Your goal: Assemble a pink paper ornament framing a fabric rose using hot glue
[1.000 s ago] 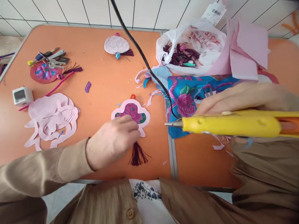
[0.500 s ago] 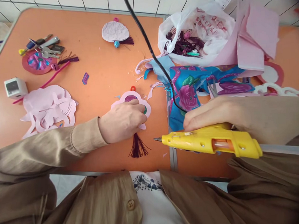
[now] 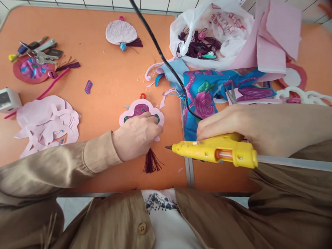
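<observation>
A pink scalloped ornament [image 3: 131, 107] with purple and green cloth in its middle lies on the orange table, a red bead at its top and a dark tassel [image 3: 151, 162] below. Over its lower part is my left hand [image 3: 138, 135], fingers bent down and closed on it; the fingertips are hidden. My right hand [image 3: 224, 125] is wrapped round a yellow glue gun [image 3: 209, 149], whose metal tip points left toward the tassel and touches nothing. A clear glue stick sticks out of the gun's back end.
Floral blue cloth [image 3: 203, 100], scissors [image 3: 231, 95] and a white bag [image 3: 233, 28] of tassels lie to the right. A black cord [image 3: 158, 47] crosses above the table. Pink cutouts [image 3: 49, 119], a white cube [image 3: 7, 100] and keys [image 3: 42, 56] are left.
My left hand has shifted down slightly on the ornament, uncovering more of its cloth middle. The glue gun has turned a little and its tip sits slightly higher. The whole view has shifted slightly.
</observation>
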### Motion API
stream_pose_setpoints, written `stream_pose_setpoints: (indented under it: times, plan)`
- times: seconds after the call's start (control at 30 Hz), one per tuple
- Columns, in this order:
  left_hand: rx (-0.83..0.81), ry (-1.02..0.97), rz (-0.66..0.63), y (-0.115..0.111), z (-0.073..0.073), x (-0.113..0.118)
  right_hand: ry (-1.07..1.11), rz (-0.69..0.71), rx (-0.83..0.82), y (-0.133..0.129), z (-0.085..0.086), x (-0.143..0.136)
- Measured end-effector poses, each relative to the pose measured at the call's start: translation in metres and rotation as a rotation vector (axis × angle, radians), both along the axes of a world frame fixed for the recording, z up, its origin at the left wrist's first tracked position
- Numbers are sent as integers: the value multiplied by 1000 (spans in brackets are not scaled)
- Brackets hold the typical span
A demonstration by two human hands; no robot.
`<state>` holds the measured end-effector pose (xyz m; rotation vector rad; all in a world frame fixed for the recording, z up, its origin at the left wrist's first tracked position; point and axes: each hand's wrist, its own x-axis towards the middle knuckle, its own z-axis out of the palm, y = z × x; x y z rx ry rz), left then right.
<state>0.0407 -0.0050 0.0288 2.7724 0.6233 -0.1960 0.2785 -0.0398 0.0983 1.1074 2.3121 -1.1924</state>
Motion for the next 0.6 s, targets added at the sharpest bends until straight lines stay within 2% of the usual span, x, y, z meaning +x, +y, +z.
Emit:
stream_pose_setpoints:
  times: [0.47,0.6]
  plan:
    - [-19,43,-6,0,1,-1,-71,-106,-54,-3,6,-2]
    - [-42,-83,10,4,-2,-7,-14,-48,-19,-2,5,-1]
